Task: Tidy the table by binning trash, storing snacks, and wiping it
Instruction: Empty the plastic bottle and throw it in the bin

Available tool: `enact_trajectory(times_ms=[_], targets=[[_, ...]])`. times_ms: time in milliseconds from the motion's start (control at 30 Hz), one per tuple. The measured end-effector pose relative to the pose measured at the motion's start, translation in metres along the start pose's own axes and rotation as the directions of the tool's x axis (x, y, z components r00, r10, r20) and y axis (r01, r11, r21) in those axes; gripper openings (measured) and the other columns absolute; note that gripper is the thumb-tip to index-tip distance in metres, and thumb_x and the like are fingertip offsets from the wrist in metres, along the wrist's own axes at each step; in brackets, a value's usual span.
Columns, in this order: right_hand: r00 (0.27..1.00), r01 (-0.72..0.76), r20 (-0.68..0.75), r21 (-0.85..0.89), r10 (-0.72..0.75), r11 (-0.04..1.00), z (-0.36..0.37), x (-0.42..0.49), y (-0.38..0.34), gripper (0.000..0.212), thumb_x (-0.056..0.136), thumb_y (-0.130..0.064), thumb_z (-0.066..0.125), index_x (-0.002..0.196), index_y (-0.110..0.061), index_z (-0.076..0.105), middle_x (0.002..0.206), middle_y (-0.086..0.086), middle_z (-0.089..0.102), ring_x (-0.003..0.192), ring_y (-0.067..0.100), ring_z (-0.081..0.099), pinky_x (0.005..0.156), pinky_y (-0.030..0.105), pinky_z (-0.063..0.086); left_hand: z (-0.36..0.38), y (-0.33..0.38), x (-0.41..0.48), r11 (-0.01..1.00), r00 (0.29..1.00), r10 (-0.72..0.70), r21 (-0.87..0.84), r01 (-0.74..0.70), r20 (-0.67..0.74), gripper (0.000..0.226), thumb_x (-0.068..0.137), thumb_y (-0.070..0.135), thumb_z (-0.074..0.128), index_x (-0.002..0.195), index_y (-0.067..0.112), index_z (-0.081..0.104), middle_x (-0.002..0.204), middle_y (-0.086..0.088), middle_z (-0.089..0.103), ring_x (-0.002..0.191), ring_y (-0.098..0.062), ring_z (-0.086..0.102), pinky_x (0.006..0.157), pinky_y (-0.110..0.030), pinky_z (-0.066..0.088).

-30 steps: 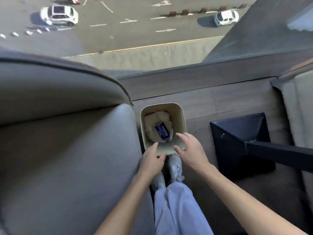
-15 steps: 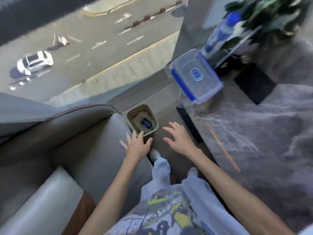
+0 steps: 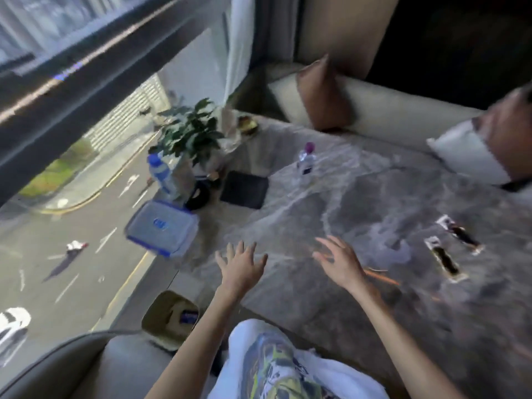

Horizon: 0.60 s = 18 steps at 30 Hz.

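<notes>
Both hands hover spread and empty over the table's near edge — left hand (image 3: pixel 240 262), right hand (image 3: pixel 342 262). The bin (image 3: pixel 169 319) on the floor by the table's near-left corner holds trash (a can, apparently). Two snack wrappers (image 3: pixel 449 249) lie toward the right edge; the storage box (image 3: pixel 162 227) overhangs the left edge — storing and wiping seem undone. Open marble lies between.

Motion blur smears the whole view, so the two dark snack wrappers (image 3: pixel 449 249) on the grey marbled worktop (image 3: pixel 359 203) can't be read, the left forearm hides part of the beige bin (image 3: pixel 161 318), and the blue-trimmed clear plastic box (image 3: pixel 162 227) looks soft-edged.
</notes>
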State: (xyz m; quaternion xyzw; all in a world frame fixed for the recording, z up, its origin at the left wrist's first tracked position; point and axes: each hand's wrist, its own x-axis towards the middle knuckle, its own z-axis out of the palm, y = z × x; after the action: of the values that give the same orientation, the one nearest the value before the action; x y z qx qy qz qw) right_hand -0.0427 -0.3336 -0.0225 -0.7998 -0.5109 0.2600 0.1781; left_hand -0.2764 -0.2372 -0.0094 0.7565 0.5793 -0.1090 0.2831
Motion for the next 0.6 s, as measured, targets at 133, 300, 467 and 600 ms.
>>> enact_trajectory(times_ms=[133, 300, 467, 600], targets=[[0.995, -0.056, -0.071, 0.102, 0.063, 0.993, -0.05, -0.015, 0.057, 0.044, 0.09, -0.025, 0.067, 0.13, -0.009, 0.061, 0.136, 0.012, 0.058, 0.128, 0.028, 0.053, 0.107, 0.043, 0.042, 0.003, 0.069, 0.014, 0.995, 0.995, 0.094, 0.04, -0.095, 0.012, 0.06, 0.096, 0.056, 0.032, 0.149, 0.029, 0.031, 0.161, -0.004, 0.025, 0.151, -0.032, 0.01, 0.118, -0.061, -0.001], [0.979, -0.115, -0.145, 0.201, 0.145, 0.973, -0.089, -0.02, 0.109, 0.041, 0.09, -0.022, 0.067, 0.129, -0.008, 0.061, 0.132, 0.008, 0.062, 0.125, 0.023, 0.056, 0.107, 0.034, 0.042, -0.002, 0.14, 0.032, 0.972, 0.98, 0.197, 0.12, -0.2, 0.035, 0.059, 0.097, 0.055, 0.031, 0.15, 0.028, 0.029, 0.16, -0.004, 0.026, 0.151, -0.03, 0.011, 0.118, -0.06, -0.001], [0.975, -0.161, -0.099, 0.317, 0.201, 0.935, -0.081, 0.021, 0.101, 0.046, 0.09, -0.026, 0.067, 0.133, -0.013, 0.057, 0.136, 0.006, 0.059, 0.129, 0.02, 0.053, 0.102, 0.021, 0.035, -0.042, 0.155, 0.079, 0.95, 0.965, 0.263, 0.181, -0.255, -0.02, 0.058, 0.097, 0.054, 0.035, 0.147, 0.026, 0.034, 0.154, -0.001, 0.038, 0.146, -0.027, 0.028, 0.118, -0.059, 0.012], [0.967, -0.207, -0.062, 0.386, 0.249, 0.899, -0.07, 0.064, 0.072, 0.053, 0.087, -0.024, 0.071, 0.137, -0.019, 0.053, 0.14, 0.004, 0.056, 0.132, 0.018, 0.051, 0.103, 0.02, 0.035, -0.081, 0.157, 0.133, 0.93, 0.946, 0.32, 0.21, -0.303, -0.052, 0.058, 0.096, 0.049, 0.041, 0.147, 0.022, 0.034, 0.148, -0.003, 0.047, 0.138, -0.027, 0.04, 0.114, -0.052, 0.027]])
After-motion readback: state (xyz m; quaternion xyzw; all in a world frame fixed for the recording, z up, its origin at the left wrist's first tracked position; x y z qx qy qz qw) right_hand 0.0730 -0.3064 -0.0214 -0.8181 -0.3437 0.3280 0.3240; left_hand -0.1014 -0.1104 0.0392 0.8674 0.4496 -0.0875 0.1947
